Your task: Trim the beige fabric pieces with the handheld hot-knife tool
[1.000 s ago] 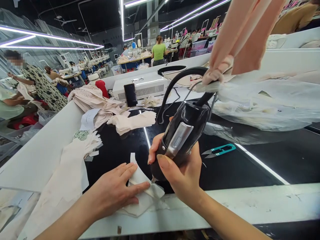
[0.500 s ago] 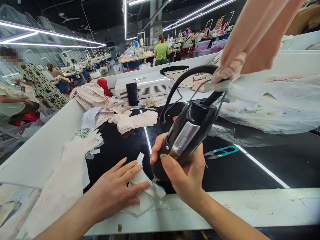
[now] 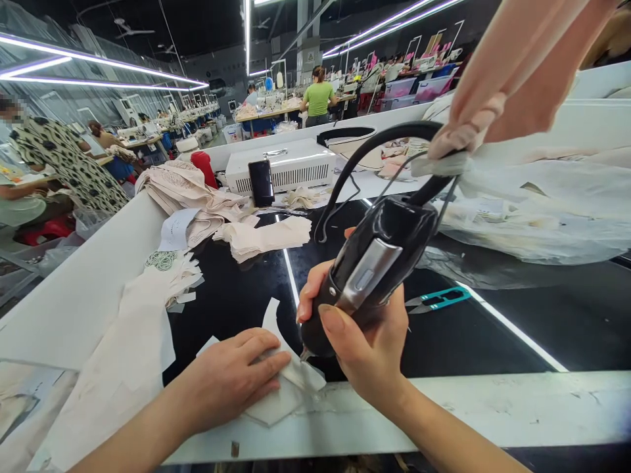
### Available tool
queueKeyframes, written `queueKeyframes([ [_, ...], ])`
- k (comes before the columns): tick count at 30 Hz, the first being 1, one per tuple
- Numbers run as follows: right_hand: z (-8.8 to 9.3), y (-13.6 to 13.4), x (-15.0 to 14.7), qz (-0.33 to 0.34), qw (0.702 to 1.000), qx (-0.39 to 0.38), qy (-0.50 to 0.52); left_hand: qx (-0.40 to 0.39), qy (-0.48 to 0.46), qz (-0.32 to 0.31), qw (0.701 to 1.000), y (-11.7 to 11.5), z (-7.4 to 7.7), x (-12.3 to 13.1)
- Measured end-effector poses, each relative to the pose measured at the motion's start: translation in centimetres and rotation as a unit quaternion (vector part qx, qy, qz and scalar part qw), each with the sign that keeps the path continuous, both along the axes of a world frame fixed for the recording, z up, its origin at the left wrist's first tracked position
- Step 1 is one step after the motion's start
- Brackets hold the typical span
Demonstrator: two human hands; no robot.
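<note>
My right hand (image 3: 359,335) is wrapped round a black corded hand tool (image 3: 379,243). This tool has a silver lever on its side, and its small metal tip points down at the cloth. Under the tip lies a thin white fabric piece (image 3: 300,373) with a curved end. My left hand (image 3: 236,368) rests on it from the left, its fingers bent and drawn together on the fabric. More pale layers show beneath, near the table's front edge. To the right of the tool lie teal thread snips (image 3: 441,299).
Pale cut fabric pieces (image 3: 269,236) lie on the black tabletop (image 3: 483,335). Behind them stand a phone (image 3: 261,184) and a white vented box (image 3: 305,167). Clear plastic bags (image 3: 537,217) fill the right. A pink cloth (image 3: 513,72) hangs down, tied to the tool's cable.
My left hand has drawn its spread fingers in and shifted slightly left, uncovering more of the curved white piece. The tool has tilted a little to the right, with its tip in nearly the same spot.
</note>
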State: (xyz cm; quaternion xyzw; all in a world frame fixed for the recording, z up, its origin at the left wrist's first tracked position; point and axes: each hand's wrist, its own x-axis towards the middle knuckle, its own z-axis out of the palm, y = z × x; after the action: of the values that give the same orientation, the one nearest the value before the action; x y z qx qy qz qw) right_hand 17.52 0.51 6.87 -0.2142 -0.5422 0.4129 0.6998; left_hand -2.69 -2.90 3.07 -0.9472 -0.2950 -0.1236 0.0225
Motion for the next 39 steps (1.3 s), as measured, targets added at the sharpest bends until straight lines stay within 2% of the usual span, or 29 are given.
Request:
queueKeyframes([
  [6,0.1,0.0,0.0,-0.004,1.000,-0.002,-0.002,-0.027,0.029,0.023,0.999,-0.3,-0.1,0.1],
  [11,-0.1,-0.1,-0.1,-0.010,1.000,-0.002,0.008,-0.023,0.017,0.030,0.999,-0.6,-0.2,0.6],
  [22,0.1,0.8,-0.6,-0.009,1.000,-0.003,0.028,-0.008,0.007,0.019,1.000,-0.9,-0.2,0.9],
  [31,-0.6,1.3,-1.2,-0.009,1.000,0.009,0.022,-0.059,0.007,0.030,0.998,-0.9,-0.2,0.7],
  [39,-0.2,1.3,-1.3,-0.014,1.000,0.010,0.015,-0.052,0.004,0.032,0.998,-1.0,0.0,0.8],
])
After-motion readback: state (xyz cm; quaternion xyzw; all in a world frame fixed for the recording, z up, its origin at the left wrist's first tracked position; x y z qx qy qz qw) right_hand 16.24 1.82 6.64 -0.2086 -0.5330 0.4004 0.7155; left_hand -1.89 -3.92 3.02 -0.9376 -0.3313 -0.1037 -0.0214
